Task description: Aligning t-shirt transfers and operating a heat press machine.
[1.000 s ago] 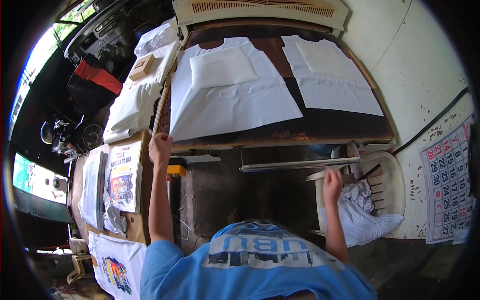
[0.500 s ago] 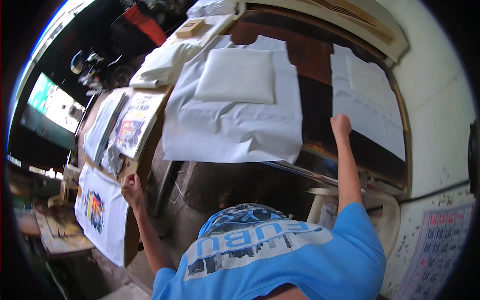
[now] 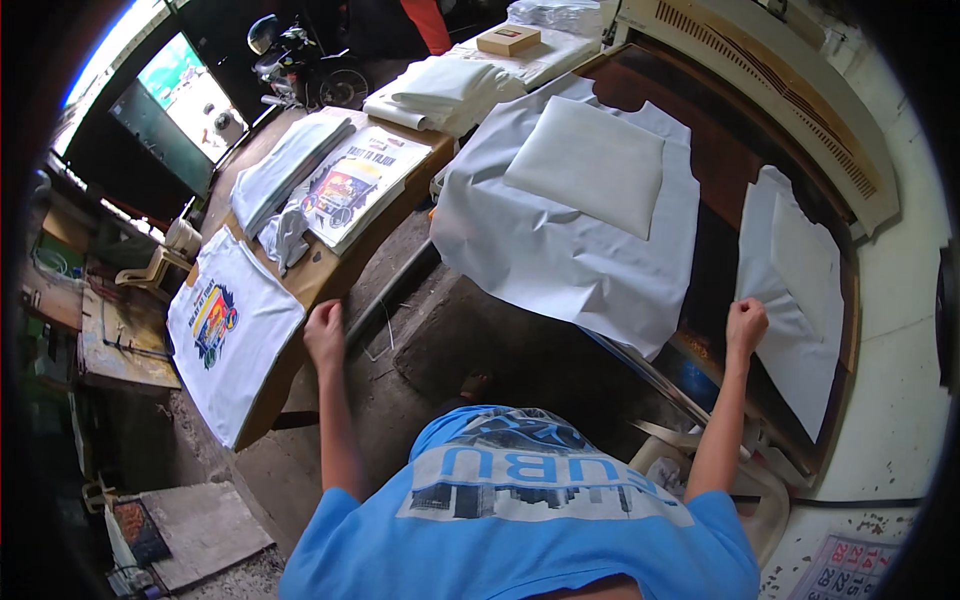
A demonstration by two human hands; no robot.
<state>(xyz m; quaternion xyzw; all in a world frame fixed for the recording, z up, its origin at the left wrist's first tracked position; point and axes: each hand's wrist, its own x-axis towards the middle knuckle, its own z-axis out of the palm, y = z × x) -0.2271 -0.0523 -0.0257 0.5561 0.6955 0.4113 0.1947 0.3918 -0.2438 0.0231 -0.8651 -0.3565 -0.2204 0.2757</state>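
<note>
My right hand (image 3: 747,325) is closed at the near left corner of a white shirt-shaped fabric panel (image 3: 800,345), and creases run from the cloth beside it. On that panel rests a pale flat pad (image 3: 806,265). To its left, a larger white fabric panel (image 3: 600,275) hangs over the dark bed's front edge, with a square white pad (image 3: 590,165) on top. My left hand (image 3: 325,335), fingers curled, is in the air beside a white T-shirt (image 3: 235,325) with a colourful print. Nothing shows in it.
The dark flat bed (image 3: 722,240) has a cream slotted machine housing (image 3: 770,85) behind it. Stacked white cloth (image 3: 455,90) and a small box (image 3: 508,40) lie farther back. A printed stack (image 3: 365,180) sits on the left table. A plastic chair (image 3: 770,500) stands near my right arm.
My view has turned left, so the tables appear farther right. The right hand stays at the right panel's corner, which looks more creased. The left hand has moved away from the printed T-shirt.
</note>
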